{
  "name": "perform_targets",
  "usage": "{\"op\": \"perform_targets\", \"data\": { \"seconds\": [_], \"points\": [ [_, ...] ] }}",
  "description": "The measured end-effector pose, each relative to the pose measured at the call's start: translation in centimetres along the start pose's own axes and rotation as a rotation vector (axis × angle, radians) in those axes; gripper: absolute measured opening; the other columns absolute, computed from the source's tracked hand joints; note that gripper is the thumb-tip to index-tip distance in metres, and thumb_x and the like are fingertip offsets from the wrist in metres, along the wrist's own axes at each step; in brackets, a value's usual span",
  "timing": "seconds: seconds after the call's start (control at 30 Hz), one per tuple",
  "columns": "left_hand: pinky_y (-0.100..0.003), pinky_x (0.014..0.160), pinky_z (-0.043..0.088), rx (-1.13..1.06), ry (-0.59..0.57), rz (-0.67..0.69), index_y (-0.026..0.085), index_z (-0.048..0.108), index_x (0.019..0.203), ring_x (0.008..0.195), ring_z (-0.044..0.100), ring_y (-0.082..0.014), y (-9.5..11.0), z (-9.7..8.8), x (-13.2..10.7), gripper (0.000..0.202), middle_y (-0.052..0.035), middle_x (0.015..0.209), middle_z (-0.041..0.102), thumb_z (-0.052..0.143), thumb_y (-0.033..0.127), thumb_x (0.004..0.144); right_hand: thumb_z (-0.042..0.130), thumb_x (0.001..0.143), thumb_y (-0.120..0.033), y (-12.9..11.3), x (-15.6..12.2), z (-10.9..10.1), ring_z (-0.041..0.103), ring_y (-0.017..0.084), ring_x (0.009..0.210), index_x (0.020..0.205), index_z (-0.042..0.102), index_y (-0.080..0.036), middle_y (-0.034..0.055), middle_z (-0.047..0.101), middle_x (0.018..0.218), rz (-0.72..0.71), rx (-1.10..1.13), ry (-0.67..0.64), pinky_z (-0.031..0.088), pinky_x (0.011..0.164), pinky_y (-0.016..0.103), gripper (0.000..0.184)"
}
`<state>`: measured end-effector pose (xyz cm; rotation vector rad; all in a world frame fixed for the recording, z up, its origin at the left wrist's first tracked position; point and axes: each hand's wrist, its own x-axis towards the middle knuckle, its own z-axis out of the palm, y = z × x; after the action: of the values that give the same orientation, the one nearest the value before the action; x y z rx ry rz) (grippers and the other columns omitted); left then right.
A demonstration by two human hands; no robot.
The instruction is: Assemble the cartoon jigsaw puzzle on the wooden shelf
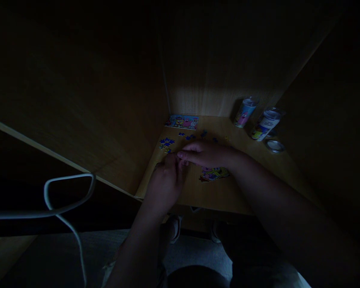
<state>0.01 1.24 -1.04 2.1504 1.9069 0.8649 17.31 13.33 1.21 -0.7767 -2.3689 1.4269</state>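
Observation:
In dim light my left hand (165,182) and my right hand (202,154) meet over a small wooden desk (195,196). The fingers of both are closed in a pinch, and whatever they hold is hidden or too small to name. Under my right wrist lies a partly joined jigsaw puzzle (214,173) with yellow and pink on it, partly covered by the arm. Loose blue puzzle pieces (167,141) lie just beyond my left hand, with yellow ones (165,149) near them. More pieces (190,137) are scattered past my right hand.
A colourful cartoon picture strip (182,122) lies by the back panel. Two clear printed canisters, one farther back (244,114) and one nearer (264,125), stand at the right beside a round metal lid (275,146). Wooden panels enclose the desk; a white cable (69,178) loops at left.

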Motion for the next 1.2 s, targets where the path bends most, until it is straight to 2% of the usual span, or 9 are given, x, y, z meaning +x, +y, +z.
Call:
{"op": "perform_targets", "data": {
  "seconds": [0.3, 0.57, 0.77, 0.93, 1.2],
  "points": [
    [-0.032, 0.062, 0.046, -0.075, -0.01, 0.005, 0.022, 0.059, 0.106, 0.073, 0.072, -0.023, 0.1, -0.3, 0.1, 0.017, -0.0059, 0.085, 0.075, 0.052, 0.036, 0.113, 0.062, 0.106, -0.057, -0.7, -0.1, -0.1, 0.07, 0.018, 0.084, 0.09, 0.077, -0.02, 0.0046, 0.08, 0.091, 0.048, -0.046, 0.002, 0.051, 0.078, 0.03, 0.044],
    [-0.031, 0.062, 0.044, -0.137, -0.005, -0.012, 0.023, 0.061, 0.097, 0.07, 0.07, -0.02, 0.2, -0.4, 0.2, 0.023, -0.0024, 0.081, 0.073, 0.057, 0.042, 0.111, 0.062, 0.105, -0.063, 0.1, -0.2, -0.2, 0.069, 0.017, 0.081, 0.097, 0.079, -0.021, 0.0031, 0.08, 0.093, 0.076, -0.045, -0.012, 0.05, 0.073, 0.029, 0.046],
    [-0.033, 0.062, 0.046, -0.14, 0.0, 0.012, 0.024, 0.063, 0.096, 0.068, 0.068, -0.02, 0.2, -0.4, 0.3, 0.023, -0.0031, 0.079, 0.073, 0.058, 0.042, 0.11, 0.055, 0.111, -0.053, 0.4, 0.0, -0.1, 0.07, 0.017, 0.083, 0.1, 0.079, -0.022, 0.0028, 0.081, 0.095, 0.036, -0.07, -0.046, 0.05, 0.077, 0.03, 0.041],
    [-0.033, 0.063, 0.045, -0.1, -0.022, 0.001, 0.022, 0.064, 0.1, 0.071, 0.068, -0.0212, 0.3, -0.5, 0.3, 0.023, -0.0051, 0.083, 0.075, 0.057, 0.041, 0.111, 0.056, 0.111, -0.051, -0.2, -0.1, 0.2, 0.071, 0.019, 0.084, 0.095, 0.078, -0.021, 0.0044, 0.082, 0.095, 0.076, -0.137, -0.004, 0.049, 0.077, 0.031, 0.04],
    [-0.032, 0.063, 0.044, -0.042, -0.04, -0.029, 0.021, 0.067, 0.108, 0.075, 0.071, -0.0231, 0.3, -0.3, 0.2, 0.015, -0.0068, 0.089, 0.077, 0.06, 0.034, 0.109, 0.055, 0.113, -0.048, -1.4, -0.6, 0.9, 0.065, 0.018, 0.078, 0.091, 0.077, -0.019, 0.0044, 0.077, 0.084, 0.06, -0.293, 0.038, 0.044, 0.075, 0.031, 0.043]
  ]
}}
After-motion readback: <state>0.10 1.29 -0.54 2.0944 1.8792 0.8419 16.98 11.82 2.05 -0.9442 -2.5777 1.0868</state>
